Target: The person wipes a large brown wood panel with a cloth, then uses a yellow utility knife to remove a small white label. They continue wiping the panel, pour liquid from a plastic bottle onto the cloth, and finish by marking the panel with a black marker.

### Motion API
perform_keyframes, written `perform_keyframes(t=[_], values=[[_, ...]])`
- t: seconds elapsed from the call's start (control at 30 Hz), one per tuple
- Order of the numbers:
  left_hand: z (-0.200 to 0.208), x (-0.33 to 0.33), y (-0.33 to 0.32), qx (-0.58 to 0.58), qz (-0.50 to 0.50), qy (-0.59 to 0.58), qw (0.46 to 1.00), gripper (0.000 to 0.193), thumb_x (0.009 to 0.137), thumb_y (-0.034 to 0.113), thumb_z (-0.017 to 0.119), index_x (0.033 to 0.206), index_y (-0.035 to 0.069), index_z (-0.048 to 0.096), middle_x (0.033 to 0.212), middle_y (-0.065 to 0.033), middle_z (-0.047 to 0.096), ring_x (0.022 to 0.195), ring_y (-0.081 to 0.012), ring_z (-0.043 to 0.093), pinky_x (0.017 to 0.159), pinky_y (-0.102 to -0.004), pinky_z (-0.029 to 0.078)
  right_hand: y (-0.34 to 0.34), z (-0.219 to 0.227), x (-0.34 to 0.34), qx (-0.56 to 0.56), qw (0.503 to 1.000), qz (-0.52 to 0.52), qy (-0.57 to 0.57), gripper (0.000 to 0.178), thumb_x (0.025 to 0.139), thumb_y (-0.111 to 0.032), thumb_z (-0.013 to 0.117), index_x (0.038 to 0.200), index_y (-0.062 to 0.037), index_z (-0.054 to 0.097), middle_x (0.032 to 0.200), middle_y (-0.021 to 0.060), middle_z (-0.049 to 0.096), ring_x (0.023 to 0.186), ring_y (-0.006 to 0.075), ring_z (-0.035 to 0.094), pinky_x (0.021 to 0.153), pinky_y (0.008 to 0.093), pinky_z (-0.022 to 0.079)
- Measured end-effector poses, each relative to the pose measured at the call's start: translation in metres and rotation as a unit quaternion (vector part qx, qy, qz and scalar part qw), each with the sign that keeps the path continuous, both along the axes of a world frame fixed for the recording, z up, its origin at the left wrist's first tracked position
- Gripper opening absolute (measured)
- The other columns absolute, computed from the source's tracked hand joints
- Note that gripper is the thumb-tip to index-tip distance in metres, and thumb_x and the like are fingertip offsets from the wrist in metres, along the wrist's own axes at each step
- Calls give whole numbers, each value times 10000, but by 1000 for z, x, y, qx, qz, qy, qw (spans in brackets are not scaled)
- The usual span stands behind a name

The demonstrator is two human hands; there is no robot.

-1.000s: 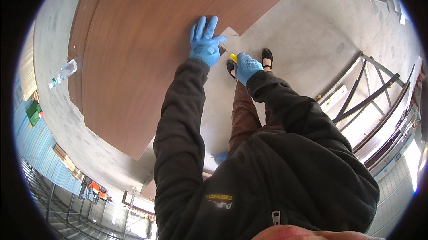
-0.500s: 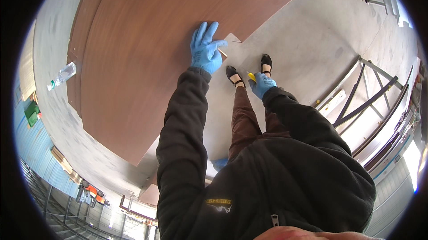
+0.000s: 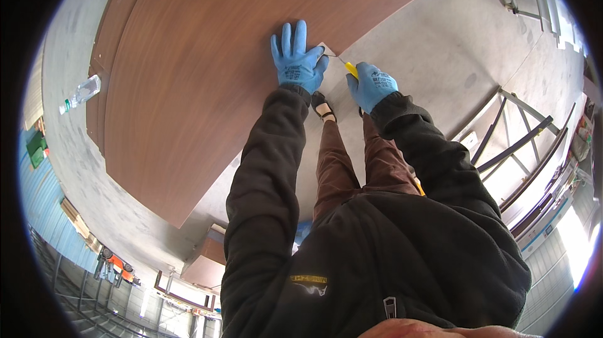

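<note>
A large brown wood-grain panel point(image 3: 207, 74) fills the upper left of the head view, its edge running past my hands. My left hand point(image 3: 298, 65), in a blue glove, lies on the panel near a small notch in that edge. Its fingers are spread and its thumb reaches toward the notch. In my right hand point(image 3: 374, 85), also gloved in blue, is a yellow utility knife point(image 3: 352, 69). The fingers are wrapped round its handle, and its thin metal tip points at the panel's corner beside the notch. Whether the tip touches the panel I cannot tell.
A clear plastic bottle point(image 3: 81, 93) lies on its side beyond the panel's left edge. Dark metal frames point(image 3: 518, 137) stand at the right. Below the panel, at the lower left, is a box-like brown stack point(image 3: 207, 256). My shoe point(image 3: 323, 109) is on the grey floor near the panel's edge.
My right hand has moved up with the knife, bringing its tip close to the notch. My left hand has shifted slightly up; the small strip beside its thumb no longer shows.
</note>
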State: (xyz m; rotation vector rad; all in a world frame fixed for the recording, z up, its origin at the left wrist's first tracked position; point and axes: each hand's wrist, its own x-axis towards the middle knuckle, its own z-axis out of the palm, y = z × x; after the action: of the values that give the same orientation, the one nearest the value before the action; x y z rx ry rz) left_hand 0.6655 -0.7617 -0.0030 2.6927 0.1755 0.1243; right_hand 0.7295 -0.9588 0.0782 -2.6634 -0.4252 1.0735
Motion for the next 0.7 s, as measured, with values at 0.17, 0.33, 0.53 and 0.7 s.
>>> perform_keyframes(t=[0.17, 0.33, 0.53, 0.7], values=[[-2, 0, -1, -2, 9, -2, 1000, 257, 894, 378, 834, 1109, 239, 859, 1745, -147, 364, 1615, -440, 249, 1296, -678, 118, 9, -3, 5, -16, 1000, 13, -10, 337, 1041, -349, 630, 1125, -33, 709, 1048, 220, 771, 953, 429, 758, 839, 520, 605], [-1, 0, 0, -10, 11, 1, 1000, 251, 891, 377, 843, 1099, 239, 864, 1743, -137, 373, 1615, -431, 256, 1298, -671, 122, 9, -6, 1, -36, 999, -1, 0, 369, 1048, -369, 623, 1137, -21, 705, 1056, 242, 772, 961, 448, 754, 857, 533, 603], [1, 4, -2, -10, 26, 18, 999, 200, 900, 359, 839, 1047, 228, 876, 1736, -126, 391, 1611, -429, 267, 1304, -656, 126, 14, 2, -2, -57, 998, -23, 27, 365, 1051, -362, 624, 1151, -23, 716, 1104, 237, 775, 1010, 436, 760, 880, 523, 606], [2, 4, -2, -11, 27, 6, 1000, 196, 903, 357, 837, 1048, 231, 875, 1734, -119, 396, 1608, -427, 273, 1305, -655, 135, 19, -2, -3, -73, 997, -29, 26, 359, 1058, -353, 616, 1155, -21, 713, 1103, 234, 778, 1014, 435, 761, 880, 526, 605]])
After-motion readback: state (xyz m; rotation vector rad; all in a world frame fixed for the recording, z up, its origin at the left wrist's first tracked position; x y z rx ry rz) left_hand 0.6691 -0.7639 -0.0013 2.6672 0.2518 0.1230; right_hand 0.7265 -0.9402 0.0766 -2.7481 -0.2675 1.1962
